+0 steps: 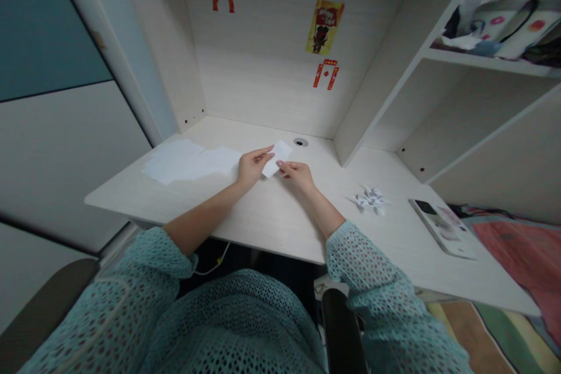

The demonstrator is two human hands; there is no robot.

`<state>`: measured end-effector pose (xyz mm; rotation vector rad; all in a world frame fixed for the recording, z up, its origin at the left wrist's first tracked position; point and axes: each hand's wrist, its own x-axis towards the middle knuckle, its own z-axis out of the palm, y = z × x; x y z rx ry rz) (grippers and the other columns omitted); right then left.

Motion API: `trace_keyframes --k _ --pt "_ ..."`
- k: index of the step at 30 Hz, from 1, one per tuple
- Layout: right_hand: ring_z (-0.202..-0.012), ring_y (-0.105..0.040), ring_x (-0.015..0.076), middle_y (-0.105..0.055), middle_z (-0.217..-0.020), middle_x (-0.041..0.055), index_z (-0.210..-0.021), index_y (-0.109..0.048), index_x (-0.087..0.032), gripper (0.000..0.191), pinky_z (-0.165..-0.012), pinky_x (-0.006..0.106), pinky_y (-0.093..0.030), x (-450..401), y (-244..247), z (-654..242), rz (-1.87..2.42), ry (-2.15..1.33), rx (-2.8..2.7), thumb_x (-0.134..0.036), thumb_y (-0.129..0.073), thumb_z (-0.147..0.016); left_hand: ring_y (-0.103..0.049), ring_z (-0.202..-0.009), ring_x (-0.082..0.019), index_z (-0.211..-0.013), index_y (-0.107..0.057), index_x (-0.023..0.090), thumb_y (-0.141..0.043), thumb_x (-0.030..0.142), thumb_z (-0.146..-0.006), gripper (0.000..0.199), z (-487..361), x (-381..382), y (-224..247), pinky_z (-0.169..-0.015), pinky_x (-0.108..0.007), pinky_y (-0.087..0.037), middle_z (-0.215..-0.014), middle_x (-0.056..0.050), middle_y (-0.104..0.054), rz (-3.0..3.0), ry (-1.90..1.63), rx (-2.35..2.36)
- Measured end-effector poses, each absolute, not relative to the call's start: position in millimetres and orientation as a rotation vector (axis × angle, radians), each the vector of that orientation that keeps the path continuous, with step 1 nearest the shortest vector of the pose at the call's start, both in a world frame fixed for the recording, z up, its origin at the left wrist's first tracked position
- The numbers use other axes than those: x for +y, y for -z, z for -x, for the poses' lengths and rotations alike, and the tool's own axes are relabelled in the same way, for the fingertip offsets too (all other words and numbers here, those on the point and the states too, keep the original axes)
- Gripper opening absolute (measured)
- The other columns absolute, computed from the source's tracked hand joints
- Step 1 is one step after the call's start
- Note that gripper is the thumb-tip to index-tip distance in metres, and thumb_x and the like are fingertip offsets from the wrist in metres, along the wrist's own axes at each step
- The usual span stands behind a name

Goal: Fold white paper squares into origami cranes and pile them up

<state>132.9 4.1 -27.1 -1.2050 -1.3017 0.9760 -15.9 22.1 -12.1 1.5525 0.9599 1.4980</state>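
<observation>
Between my two hands is a small white piece of paper, lifted just above or resting on the desk; I cannot tell which. My left hand pinches its left edge between thumb and fingers. On the lower right side, my right hand grips it with thumb and forefinger. Loose white paper sheets lie spread and overlapping left of my left hand. Several small folded white paper pieces with pointed tips sit in a cluster to the right of my right forearm.
The white desk has a back panel and a round cable hole. A white phone lies near the right end. A shelf holding bags rises at right. An upright divider meets the desk behind the folded pieces.
</observation>
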Motion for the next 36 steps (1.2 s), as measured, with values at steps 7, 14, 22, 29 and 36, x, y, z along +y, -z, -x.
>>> trace_keyframes --k 7,14,22,29,36 --pt "-0.052 -0.046 0.0111 -0.061 -0.057 0.0032 -0.061 -0.066 -0.014 0.044 -0.049 0.024 -0.032 5.8 31.4 -138.5 1.296 -0.804 -1.549 -0.058 -0.065 -0.063 -0.063 -0.091 -0.017 -0.104 -0.069 0.023 -0.061 0.032 -0.078 0.028 20.9 20.2 12.1 -0.079 -0.026 -0.048 -0.107 -0.005 -0.068 -1.801 -1.436 1.123" --pt "-0.052 -0.047 0.0119 -0.063 -0.057 0.0046 -0.06 -0.067 -0.013 0.049 -0.051 0.025 -0.034 8.2 33.9 -137.6 1.225 -0.94 -1.531 -0.062 -0.061 -0.066 -0.063 -0.089 -0.017 -0.105 -0.068 0.026 -0.058 0.031 -0.081 0.026 22.3 18.9 10.7 -0.076 -0.025 -0.046 -0.104 -0.003 -0.069 -1.91 -1.375 1.255" --pt "-0.054 -0.05 0.0121 -0.064 -0.06 0.0046 -0.058 -0.066 -0.015 0.045 -0.055 0.026 -0.037 5.6 29.6 -137.6 1.147 -1.044 -1.452 -0.06 -0.063 -0.065 -0.062 -0.097 -0.017 -0.104 -0.068 0.026 -0.059 0.031 -0.08 0.026 22.2 21.6 12.2 -0.079 -0.024 -0.047 -0.11 -0.003 -0.067 -1.839 -1.327 1.28" --pt "-0.045 -0.035 0.007 -0.051 -0.048 -0.0035 -0.054 -0.058 -0.015 0.04 -0.047 0.024 -0.025 5.7 30.3 -141.6 1.286 -0.892 -1.342 -0.05 -0.076 -0.05 -0.063 -0.091 -0.019 -0.101 -0.07 0.029 -0.06 0.031 -0.08 0.024 24.0 18.1 10.8 -0.077 -0.027 -0.046 -0.103 -0.002 -0.069 -1.963 -1.319 1.246" --pt "-0.051 -0.044 0.0096 -0.059 -0.054 0.0012 -0.056 -0.063 -0.015 0.042 -0.051 0.025 -0.031 6.6 28.2 -144.1 1.262 -0.972 -1.361 -0.055 -0.072 -0.055 -0.063 -0.081 -0.019 -0.102 -0.07 0.03 -0.06 0.033 -0.079 0.025 24.7 17.9 8.1 -0.068 -0.026 -0.044 -0.097 -0.002 -0.071 -1.974 -1.303 1.348"
